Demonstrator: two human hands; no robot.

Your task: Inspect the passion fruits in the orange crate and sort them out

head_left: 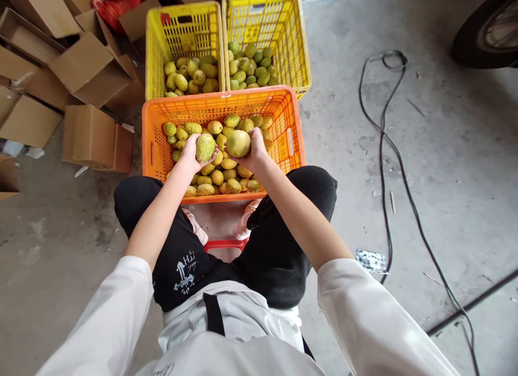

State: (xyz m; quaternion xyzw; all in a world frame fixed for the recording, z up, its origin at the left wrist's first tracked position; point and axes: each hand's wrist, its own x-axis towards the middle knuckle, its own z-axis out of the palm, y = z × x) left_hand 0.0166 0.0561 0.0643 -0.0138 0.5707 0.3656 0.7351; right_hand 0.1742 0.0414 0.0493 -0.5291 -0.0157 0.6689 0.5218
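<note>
I sit over an orange crate (154, 149) filled with several yellow-green fruits. My left hand (189, 156) is closed around one mottled green fruit (205, 147), held just above the pile. My right hand (256, 149) grips a smoother yellow fruit (238, 143) beside it. The two held fruits nearly touch over the middle of the crate. Behind it stand two yellow crates: the left yellow crate (156, 47) and the right yellow crate (297, 47), each partly filled with the same kind of fruit.
Flattened and open cardboard boxes (87, 133) lie on the concrete floor to the left. A black cable (382, 149) runs across the floor on the right, near a vehicle tyre (485, 31) in the top corner. A red stool edge (224, 244) shows between my knees.
</note>
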